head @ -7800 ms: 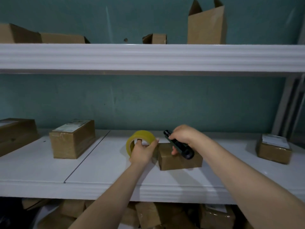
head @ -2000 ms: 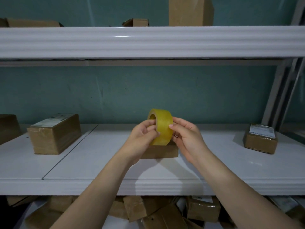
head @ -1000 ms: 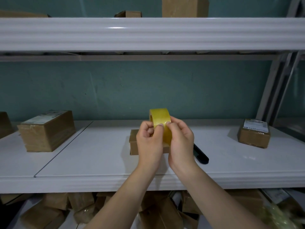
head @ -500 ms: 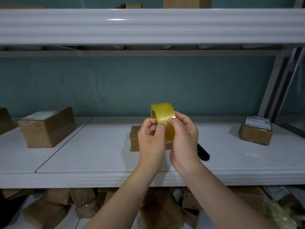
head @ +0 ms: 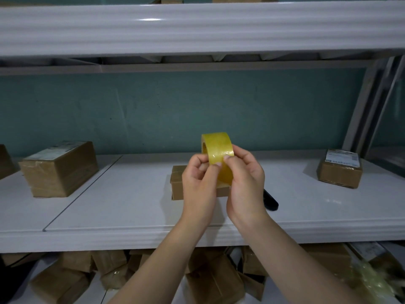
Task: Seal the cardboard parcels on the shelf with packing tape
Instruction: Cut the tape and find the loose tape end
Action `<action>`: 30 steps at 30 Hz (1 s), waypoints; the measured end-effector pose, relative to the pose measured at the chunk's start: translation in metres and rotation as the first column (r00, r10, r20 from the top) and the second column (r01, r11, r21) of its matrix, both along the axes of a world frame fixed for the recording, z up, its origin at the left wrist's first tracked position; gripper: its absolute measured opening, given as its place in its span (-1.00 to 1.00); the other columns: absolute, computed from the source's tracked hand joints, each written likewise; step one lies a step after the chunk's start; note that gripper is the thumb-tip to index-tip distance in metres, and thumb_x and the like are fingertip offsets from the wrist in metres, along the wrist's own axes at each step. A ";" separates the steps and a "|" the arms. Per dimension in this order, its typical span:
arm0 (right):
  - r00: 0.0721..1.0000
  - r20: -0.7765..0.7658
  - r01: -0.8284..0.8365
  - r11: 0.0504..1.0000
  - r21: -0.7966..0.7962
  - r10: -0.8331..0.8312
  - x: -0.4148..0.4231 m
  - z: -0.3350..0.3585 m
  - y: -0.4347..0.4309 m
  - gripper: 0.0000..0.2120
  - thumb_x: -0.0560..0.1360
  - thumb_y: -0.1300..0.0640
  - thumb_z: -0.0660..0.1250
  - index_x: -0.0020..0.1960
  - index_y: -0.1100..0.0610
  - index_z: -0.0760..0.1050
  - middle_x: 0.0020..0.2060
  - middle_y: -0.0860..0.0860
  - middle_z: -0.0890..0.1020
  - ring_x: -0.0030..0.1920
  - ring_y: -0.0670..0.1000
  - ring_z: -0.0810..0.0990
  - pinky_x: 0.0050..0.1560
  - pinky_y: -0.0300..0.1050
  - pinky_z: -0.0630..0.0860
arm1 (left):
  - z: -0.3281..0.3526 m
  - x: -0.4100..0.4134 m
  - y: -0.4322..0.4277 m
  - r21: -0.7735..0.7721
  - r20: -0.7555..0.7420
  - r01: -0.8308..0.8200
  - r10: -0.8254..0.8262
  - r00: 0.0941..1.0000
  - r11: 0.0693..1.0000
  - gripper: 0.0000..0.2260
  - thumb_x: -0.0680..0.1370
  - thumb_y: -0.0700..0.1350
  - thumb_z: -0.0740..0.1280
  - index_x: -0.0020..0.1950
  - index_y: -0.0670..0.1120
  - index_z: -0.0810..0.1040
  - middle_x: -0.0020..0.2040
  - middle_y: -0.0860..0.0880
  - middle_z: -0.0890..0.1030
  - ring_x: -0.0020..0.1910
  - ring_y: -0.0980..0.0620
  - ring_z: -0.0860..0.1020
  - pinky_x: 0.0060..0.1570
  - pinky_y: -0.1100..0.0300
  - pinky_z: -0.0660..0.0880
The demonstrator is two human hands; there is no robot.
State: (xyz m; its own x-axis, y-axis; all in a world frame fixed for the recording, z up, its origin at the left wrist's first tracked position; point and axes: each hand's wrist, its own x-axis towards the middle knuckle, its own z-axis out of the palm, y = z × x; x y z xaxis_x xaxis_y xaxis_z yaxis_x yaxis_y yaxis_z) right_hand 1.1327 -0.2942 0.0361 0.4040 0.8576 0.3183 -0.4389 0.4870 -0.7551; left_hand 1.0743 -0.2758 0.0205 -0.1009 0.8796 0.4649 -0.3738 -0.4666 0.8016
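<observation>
Item: roll of yellowish packing tape [head: 218, 154], held upright at chest height between my two hands, its open core facing left.

Left hand [head: 198, 183]: fingers curled shut on the near left rim of the roll, thumb tip on the band.

Right hand [head: 245, 183]: closed around the right side, thumb and forefinger pinching at the band's surface; I judged I was hunting for the loose end, though whether an end had lifted I could not tell.

Small cardboard parcel [head: 177, 183]: lay flat on the white shelf [head: 131, 207] directly behind and below my hands, long axis running left to right, partly hidden by them; both hands about equally near.

Black cutter [head: 270, 201]: on the shelf just right of my right wrist.

Other taped parcels: one [head: 59, 167] well to the left, one labelled [head: 339, 170] well to the right
</observation>
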 end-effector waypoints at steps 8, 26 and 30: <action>0.998 -0.056 0.017 1.000 -0.015 -0.018 -0.004 -0.003 -0.005 -0.83 0.50 0.37 0.25 0.04 0.22 0.53 -0.29 0.00 0.67 -0.25 -0.05 0.63 -0.26 -0.22 0.57 | -0.002 0.007 -0.003 -0.052 -0.005 -0.127 0.126 0.992 0.991 -0.75 0.54 -0.34 0.25 -0.29 -0.10 0.41 -0.51 0.12 0.45 -0.48 0.16 0.36 -0.45 0.24 0.32; 0.997 -0.067 0.032 0.999 -0.005 -0.032 -0.003 -0.009 -0.009 -0.83 0.51 0.40 0.23 0.05 0.26 0.51 -0.27 0.05 0.66 -0.23 -0.03 0.64 -0.13 -0.12 0.57 | -0.007 0.010 -0.009 -0.014 0.010 -0.119 0.119 0.993 0.993 -0.75 0.55 -0.29 0.31 -0.30 -0.09 0.42 -0.47 0.03 0.48 -0.45 0.12 0.40 -0.46 0.28 0.36; 0.997 -0.042 0.061 0.998 0.011 -0.061 -0.001 -0.007 -0.010 -0.85 0.51 0.37 0.24 0.04 0.26 0.51 -0.31 -0.02 0.65 -0.25 -0.06 0.61 -0.15 -0.14 0.53 | -0.007 0.008 -0.012 0.003 -0.001 -0.031 0.031 1.000 1.000 -0.79 0.54 -0.35 0.28 -0.25 -0.14 0.45 -0.44 0.08 0.53 -0.42 0.18 0.46 -0.40 0.33 0.41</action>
